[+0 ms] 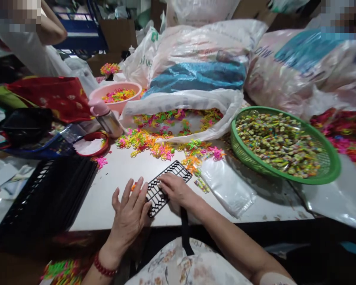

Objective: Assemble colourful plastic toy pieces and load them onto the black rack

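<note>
A black plastic grid tray lies slanted on the white table in front of me. At its left edge is my left hand, palm down with fingers spread. A small orange piece shows between those fingers, lying at the table. Over the middle of the tray rests my right hand, fingers bent and drawn together at the grid; what they hold, if anything, is hidden. Beyond the tray lies a loose heap of bright plastic pieces in yellow, orange, pink and green. Beside the tray are a few small patterned wrapped sticks.
A green basket of small wrapped items stands right, near clear plastic bags. Stacked black trays are left. Behind sit an open white sack, a pink basin and a flask. Another person's arm shows top left.
</note>
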`<action>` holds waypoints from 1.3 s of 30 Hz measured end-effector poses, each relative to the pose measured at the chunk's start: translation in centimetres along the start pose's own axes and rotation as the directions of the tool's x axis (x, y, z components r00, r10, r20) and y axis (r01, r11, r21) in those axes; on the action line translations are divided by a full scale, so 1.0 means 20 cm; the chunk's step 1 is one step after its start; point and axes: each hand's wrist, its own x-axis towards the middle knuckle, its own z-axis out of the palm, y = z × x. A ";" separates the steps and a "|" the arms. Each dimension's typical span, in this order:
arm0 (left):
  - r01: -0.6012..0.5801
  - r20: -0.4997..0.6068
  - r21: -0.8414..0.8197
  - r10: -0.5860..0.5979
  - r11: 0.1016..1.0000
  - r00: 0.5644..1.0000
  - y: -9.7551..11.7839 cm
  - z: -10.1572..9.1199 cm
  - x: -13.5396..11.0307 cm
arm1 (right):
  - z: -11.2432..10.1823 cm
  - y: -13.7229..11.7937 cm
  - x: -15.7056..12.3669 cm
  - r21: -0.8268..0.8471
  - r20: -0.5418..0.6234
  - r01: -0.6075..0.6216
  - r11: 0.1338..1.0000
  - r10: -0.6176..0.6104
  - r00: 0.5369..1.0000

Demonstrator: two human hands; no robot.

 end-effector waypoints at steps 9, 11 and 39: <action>-0.022 -0.079 -0.051 0.018 0.998 0.997 -0.01 0.09 -0.02 | -0.63 0.40 0.10 -0.558 -0.389 -0.435 0.707 0.240 0.889; -0.011 -0.073 -0.050 0.007 0.999 0.997 -0.02 0.08 -0.01 | -0.62 0.40 0.11 -0.564 -0.369 -0.422 0.710 0.241 0.898; 0.039 -0.072 -0.318 -0.066 0.947 0.995 -0.07 0.04 0.00 | 0.14 -0.12 0.16 0.674 0.376 -0.611 0.415 0.519 0.767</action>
